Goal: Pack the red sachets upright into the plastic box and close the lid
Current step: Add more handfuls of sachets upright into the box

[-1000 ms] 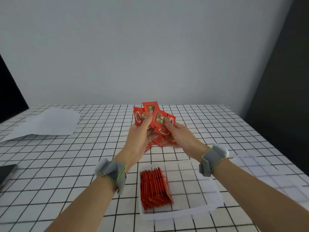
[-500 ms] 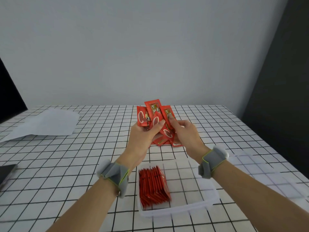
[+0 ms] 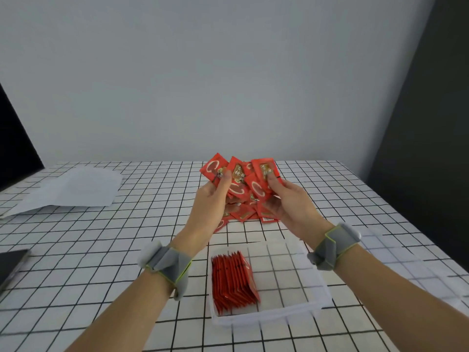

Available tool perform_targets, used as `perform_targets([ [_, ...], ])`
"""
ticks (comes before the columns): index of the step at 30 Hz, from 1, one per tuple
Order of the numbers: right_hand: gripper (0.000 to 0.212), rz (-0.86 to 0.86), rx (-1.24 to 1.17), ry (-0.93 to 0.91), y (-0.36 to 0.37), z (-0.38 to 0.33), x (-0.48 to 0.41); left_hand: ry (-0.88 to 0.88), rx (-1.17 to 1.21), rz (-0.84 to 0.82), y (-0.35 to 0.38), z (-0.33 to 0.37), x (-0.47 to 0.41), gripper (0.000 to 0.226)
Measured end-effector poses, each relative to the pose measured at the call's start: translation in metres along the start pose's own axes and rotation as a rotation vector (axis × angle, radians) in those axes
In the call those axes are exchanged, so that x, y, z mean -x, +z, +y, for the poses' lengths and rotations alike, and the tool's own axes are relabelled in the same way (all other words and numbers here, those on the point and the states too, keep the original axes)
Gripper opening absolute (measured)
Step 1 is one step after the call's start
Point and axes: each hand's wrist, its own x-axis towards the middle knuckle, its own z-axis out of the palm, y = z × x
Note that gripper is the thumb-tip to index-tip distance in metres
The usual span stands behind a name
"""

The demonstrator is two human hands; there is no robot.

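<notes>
I hold a fan of several red sachets [image 3: 239, 175] above the table with both hands. My left hand [image 3: 209, 208] pinches the fan's left side and my right hand [image 3: 289, 205] pinches its right side. Under the hands a loose pile of red sachets [image 3: 247, 212] lies on the checked tablecloth. Nearer to me stands the clear plastic box [image 3: 314, 304], open, with a row of red sachets [image 3: 234, 280] packed upright against its left wall. The box's right half holds nothing. A clear lid [image 3: 406, 252] lies flat on the table to the right of the box.
White paper sheets [image 3: 73, 189] lie at the back left of the table. A dark flat object [image 3: 11, 262] pokes in at the left edge. A dark wall [image 3: 431, 123] borders the table's right side.
Both hands have spread the held sachets into a wider fan, the right hand shifting its grip to the rightmost sachet. The view has tilted slightly.
</notes>
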Motion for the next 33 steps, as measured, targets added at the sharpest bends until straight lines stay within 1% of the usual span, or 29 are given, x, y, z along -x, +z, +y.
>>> perform_targets([
  [2, 0.030, 0.006, -0.037, 0.020, 0.000, 0.000, 0.002, 0.013, -0.040, -0.050, 0.002, -0.001, 0.003, 0.043],
  [4, 0.027, -0.010, 0.035, 0.006, 0.003, 0.004, 0.006, 0.036, -0.079, -0.131, 0.006, -0.002, 0.006, 0.046],
  [6, 0.031, -0.022, 0.084, -0.032, 0.008, 0.007, 0.009, 0.028, -0.146, -0.191, 0.008, -0.001, 0.008, 0.058],
  [8, 0.035, -0.018, 0.178, -0.095, 0.013, 0.007, 0.012, -0.048, -0.185, -0.287, 0.009, 0.001, 0.009, 0.073],
  [9, 0.035, -0.014, 0.263, -0.134, 0.014, 0.007, 0.013, -0.105, -0.155, -0.358, 0.009, 0.003, 0.010, 0.079],
  [11, 0.031, -0.036, 0.391, -0.196, 0.014, 0.005, 0.015, -0.212, -0.009, -0.478, 0.008, 0.005, 0.011, 0.087],
  [13, 0.027, -0.111, 0.437, -0.210, 0.013, 0.001, 0.018, -0.254, 0.118, -0.526, 0.004, 0.004, 0.012, 0.087],
  [15, 0.026, -0.234, 0.478, -0.200, 0.012, -0.002, 0.021, -0.244, 0.164, -0.527, -0.001, 0.002, 0.012, 0.074],
  [17, 0.031, -0.312, 0.492, -0.166, 0.012, -0.001, 0.022, -0.242, 0.173, -0.514, -0.004, 0.003, 0.012, 0.056],
  [19, 0.038, -0.311, 0.420, -0.099, 0.012, -0.002, 0.021, -0.255, 0.164, -0.536, -0.006, 0.004, 0.014, 0.046],
  [21, 0.039, -0.275, 0.383, -0.068, 0.012, -0.002, 0.019, -0.228, 0.111, -0.579, -0.006, 0.005, 0.016, 0.041],
  [22, 0.036, -0.234, 0.416, -0.081, 0.013, -0.001, 0.019, -0.187, 0.054, -0.576, -0.004, 0.003, 0.018, 0.041],
  [24, 0.033, -0.128, 0.536, -0.117, 0.016, 0.006, 0.020, -0.059, -0.077, -0.506, 0.000, -0.001, 0.020, 0.047],
  [26, 0.045, -0.018, 0.654, -0.174, 0.018, 0.013, 0.021, 0.051, -0.143, -0.400, 0.003, -0.006, 0.021, 0.049],
  [28, 0.058, 0.064, 0.714, -0.254, 0.015, 0.016, 0.020, 0.098, -0.157, -0.316, 0.005, -0.008, 0.021, 0.056],
  [29, 0.063, 0.083, 0.714, -0.276, 0.014, 0.016, 0.020, 0.092, -0.149, -0.301, 0.005, -0.007, 0.022, 0.065],
  [31, 0.069, 0.102, 0.682, -0.273, 0.013, 0.016, 0.021, 0.024, -0.093, -0.327, 0.007, -0.004, 0.022, 0.084],
  [32, 0.069, 0.119, 0.649, -0.264, 0.013, 0.016, 0.022, -0.016, -0.056, -0.343, 0.008, -0.003, 0.021, 0.087],
  [33, 0.068, 0.142, 0.607, -0.256, 0.014, 0.016, 0.022, -0.047, -0.017, -0.352, 0.009, -0.002, 0.020, 0.082],
])
